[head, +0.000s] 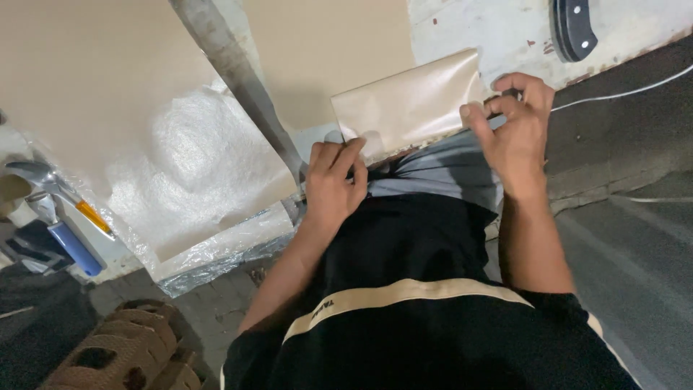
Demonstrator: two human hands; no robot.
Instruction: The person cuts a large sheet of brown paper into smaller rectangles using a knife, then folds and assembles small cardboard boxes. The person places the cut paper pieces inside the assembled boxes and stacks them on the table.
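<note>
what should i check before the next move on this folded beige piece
1. Left hand on the folded beige sheet: ok, fingers press its lower left corner.
2. Right hand on the sheet: ok, fingertips pinch at its right edge.
3. Sheet lying flat: ok, though its lower edge is hidden by the hands and clothing.
4. Long metal bar clear of the sheet: cannot tell, its lower end runs close to the left hand.
5. Dark-handled knife out of the way: ok, it lies at the top right, apart from both hands.
6. White cable clear: ok, it trails away right of the right hand.
</note>
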